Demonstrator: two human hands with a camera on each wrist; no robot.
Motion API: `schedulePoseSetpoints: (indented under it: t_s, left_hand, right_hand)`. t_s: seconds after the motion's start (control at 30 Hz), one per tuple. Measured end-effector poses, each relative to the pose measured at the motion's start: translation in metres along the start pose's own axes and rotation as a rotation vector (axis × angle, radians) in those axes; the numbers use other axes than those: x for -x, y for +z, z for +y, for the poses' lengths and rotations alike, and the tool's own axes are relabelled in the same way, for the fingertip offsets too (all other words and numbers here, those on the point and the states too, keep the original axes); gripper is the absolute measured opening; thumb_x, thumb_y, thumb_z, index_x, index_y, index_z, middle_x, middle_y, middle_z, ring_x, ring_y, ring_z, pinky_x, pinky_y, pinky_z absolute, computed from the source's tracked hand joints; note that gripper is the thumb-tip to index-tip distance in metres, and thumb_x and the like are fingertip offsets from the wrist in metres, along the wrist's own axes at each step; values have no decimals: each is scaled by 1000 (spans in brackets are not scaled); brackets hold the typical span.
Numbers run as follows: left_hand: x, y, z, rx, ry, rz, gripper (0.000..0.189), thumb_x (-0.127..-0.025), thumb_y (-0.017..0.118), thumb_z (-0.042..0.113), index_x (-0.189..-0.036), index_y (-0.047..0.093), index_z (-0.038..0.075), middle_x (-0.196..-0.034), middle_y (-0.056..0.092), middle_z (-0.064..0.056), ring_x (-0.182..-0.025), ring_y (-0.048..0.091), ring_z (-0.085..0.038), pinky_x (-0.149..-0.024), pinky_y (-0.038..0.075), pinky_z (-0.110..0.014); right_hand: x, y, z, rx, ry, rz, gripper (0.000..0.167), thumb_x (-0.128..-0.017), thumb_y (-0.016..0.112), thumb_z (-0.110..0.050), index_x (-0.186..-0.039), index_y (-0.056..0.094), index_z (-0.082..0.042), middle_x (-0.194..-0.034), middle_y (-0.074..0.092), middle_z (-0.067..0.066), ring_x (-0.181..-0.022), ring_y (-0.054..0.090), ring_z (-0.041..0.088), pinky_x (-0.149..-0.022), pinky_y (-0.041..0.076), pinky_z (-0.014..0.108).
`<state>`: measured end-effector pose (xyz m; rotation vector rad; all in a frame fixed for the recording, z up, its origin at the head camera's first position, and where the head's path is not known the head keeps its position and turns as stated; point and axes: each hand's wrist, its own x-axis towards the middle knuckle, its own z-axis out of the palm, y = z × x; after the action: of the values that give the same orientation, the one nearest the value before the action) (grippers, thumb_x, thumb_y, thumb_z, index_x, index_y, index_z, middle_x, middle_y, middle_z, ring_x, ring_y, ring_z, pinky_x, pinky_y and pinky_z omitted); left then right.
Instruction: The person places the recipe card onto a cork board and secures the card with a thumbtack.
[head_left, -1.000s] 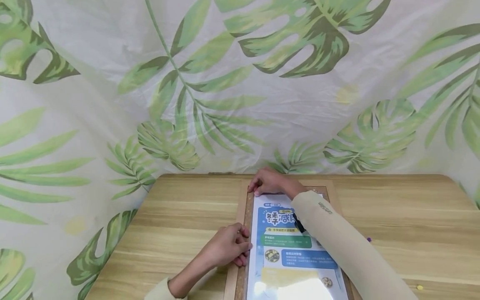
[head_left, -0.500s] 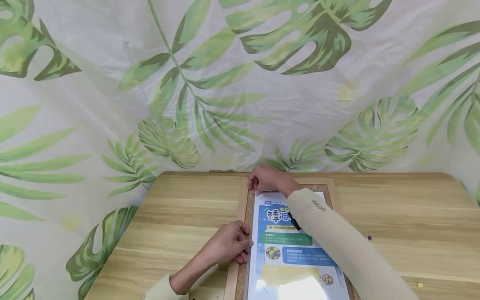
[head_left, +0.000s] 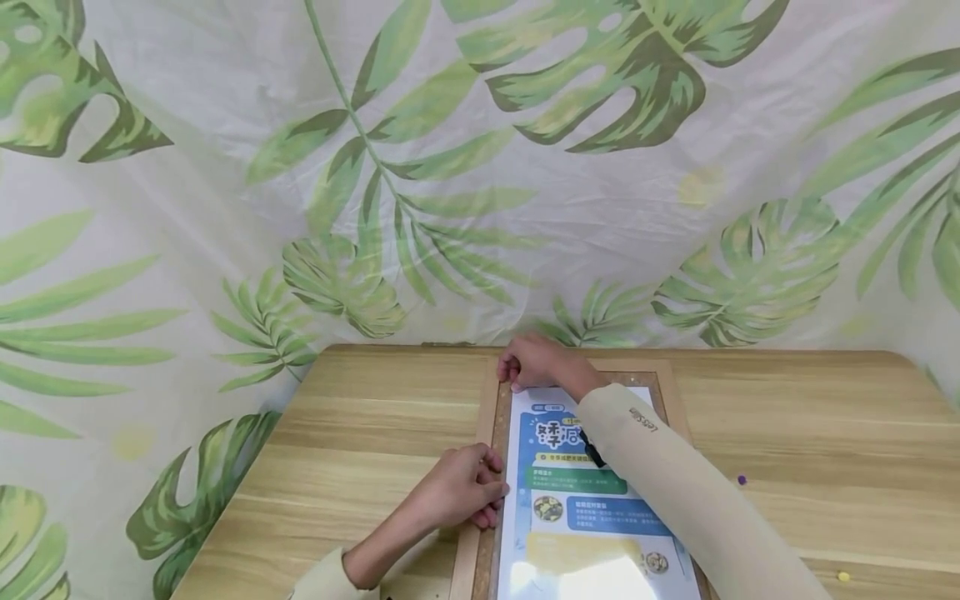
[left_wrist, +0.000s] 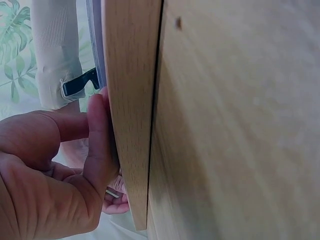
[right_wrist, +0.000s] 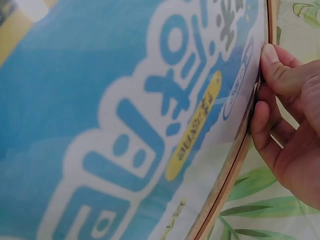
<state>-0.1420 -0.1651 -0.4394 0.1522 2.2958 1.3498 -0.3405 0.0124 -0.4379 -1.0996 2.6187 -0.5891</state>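
Only the view shifted; left hand [head_left: 461, 487] and right hand [head_left: 536, 362] touch the frame [head_left: 486, 421].

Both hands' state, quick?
Left hand: fingers bent at the left edge of blue-white rectangular poster; grip unclear.
Right hand: fingers curled at the poster's upper-left corner; grip unclear.

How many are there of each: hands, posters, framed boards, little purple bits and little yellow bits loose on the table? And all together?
Hands: 2 (left hand, right hand)
Poster: 1
Framed board: 1
Purple bit: 1
Yellow bit: 1
Total: 6
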Motion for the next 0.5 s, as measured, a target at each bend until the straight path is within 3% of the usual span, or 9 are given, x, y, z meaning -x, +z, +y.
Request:
schedulePoseSetpoints:
  t_s: [0.33,0.5]
  left_hand:
    - [2,-1,2,-11,4,15,19,-99,71,0,-115,61,-4,-75,73,-8,-56,70,-16,-53,65,-35]
    - [2,-2,2,5,10,9,20,-99,72,-1,-115,61,-5,-75,73,-9,-56,71,-16,-53,65,-35]
  right_hand:
    - [2,1,7,-74,-53,2,17,-88,87,-8,-104,84,-16,-84,75,-7,-78,61,2,-75,50,19]
    - [7,-3,4,-79,-69,-5,18,-91,85,-7,-107,84,-14,-91,78,-4,-84,65,4,-81,55,22]
